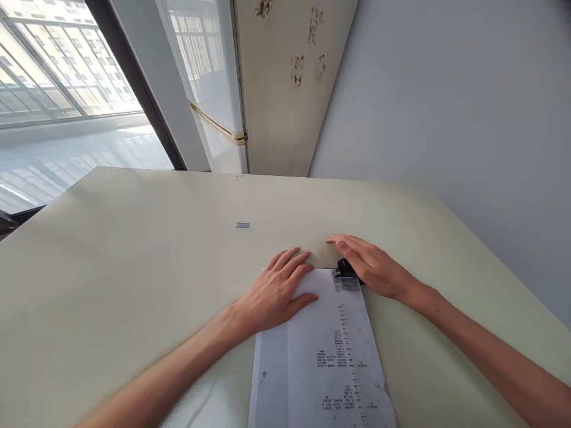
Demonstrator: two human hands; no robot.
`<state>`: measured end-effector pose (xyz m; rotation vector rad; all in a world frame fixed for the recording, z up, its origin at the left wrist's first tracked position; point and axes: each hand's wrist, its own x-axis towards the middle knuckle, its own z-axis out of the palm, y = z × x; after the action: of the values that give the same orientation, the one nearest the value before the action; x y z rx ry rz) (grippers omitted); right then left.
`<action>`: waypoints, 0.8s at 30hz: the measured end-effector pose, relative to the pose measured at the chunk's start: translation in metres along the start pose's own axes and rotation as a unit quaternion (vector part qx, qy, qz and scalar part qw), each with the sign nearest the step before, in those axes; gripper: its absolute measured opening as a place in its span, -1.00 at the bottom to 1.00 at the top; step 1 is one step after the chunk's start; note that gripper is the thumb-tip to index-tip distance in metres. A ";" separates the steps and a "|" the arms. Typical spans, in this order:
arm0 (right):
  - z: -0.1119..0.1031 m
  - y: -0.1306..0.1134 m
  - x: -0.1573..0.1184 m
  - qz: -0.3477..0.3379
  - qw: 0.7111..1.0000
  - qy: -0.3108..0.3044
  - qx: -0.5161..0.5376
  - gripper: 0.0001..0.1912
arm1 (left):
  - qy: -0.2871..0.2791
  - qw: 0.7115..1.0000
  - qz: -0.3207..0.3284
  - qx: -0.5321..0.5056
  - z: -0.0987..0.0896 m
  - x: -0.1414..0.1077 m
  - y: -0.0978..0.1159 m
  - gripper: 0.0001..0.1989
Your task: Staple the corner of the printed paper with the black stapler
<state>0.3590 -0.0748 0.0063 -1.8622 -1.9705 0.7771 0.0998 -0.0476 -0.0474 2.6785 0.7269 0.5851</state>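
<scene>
Where paper [307, 356] ends, right hand [377, 267] overlaps black object [344, 267]; strip [242, 225] lies beyond.

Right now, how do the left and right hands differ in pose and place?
The left hand lies palm down over the printed paper, while the right hand partly covers a black device at the paper's top right corner. The left hand's fingers are spread; the right hand's are held closer together, pointing left. Both hands are bare.

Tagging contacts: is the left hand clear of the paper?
No, the left hand lies across the upper left part of the paper.
</scene>
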 end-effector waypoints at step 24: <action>0.002 -0.005 0.005 -0.004 0.999 0.010 -0.053 -0.44 | 0.004 1.000 -0.008 -0.002 0.004 -0.002 0.002 -0.55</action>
<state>0.3529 -0.0702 0.0066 -1.9121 -2.0416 0.6628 0.1012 -0.0510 -0.0503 2.6651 0.7475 0.5944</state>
